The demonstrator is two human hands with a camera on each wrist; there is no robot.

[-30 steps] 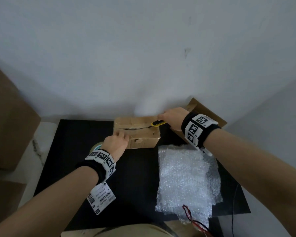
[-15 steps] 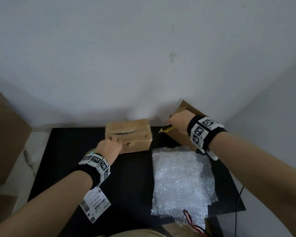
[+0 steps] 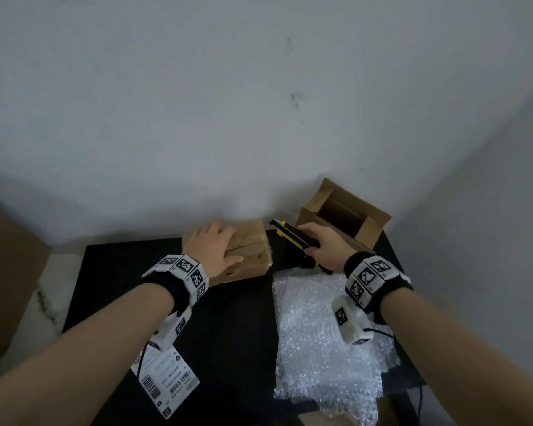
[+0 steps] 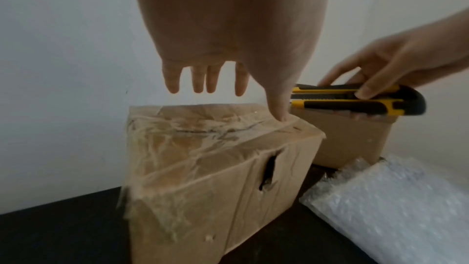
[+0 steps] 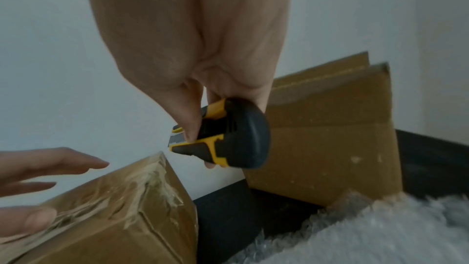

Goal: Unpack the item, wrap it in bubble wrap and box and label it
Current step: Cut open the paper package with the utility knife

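Observation:
A small taped cardboard box (image 3: 250, 256) (image 4: 215, 168) (image 5: 114, 218) with a slit along its top stands at the back of the black table (image 3: 228, 333). My left hand (image 3: 211, 250) (image 4: 210, 79) lies over its top with straight fingers, the thumb touching the box's edge. My right hand (image 3: 320, 244) (image 5: 203, 107) grips a yellow and black utility knife (image 3: 291, 236) (image 4: 355, 99) (image 5: 228, 133), held in the air to the right of the box. A sheet of bubble wrap (image 3: 323, 339) (image 4: 406, 208) (image 5: 368, 234) lies flat at the front right.
An open, empty cardboard box (image 3: 345, 216) (image 5: 330, 138) stands at the back right corner against the wall. A shipping label (image 3: 163, 382) hangs below my left wrist. Large brown cartons (image 3: 6, 272) stand left of the table. A cable (image 3: 419, 392) runs off the right edge.
The right hand drew the knife away from the box's slit, to the right and up. The left hand moved from the box's front edge onto its top with fingers straightened.

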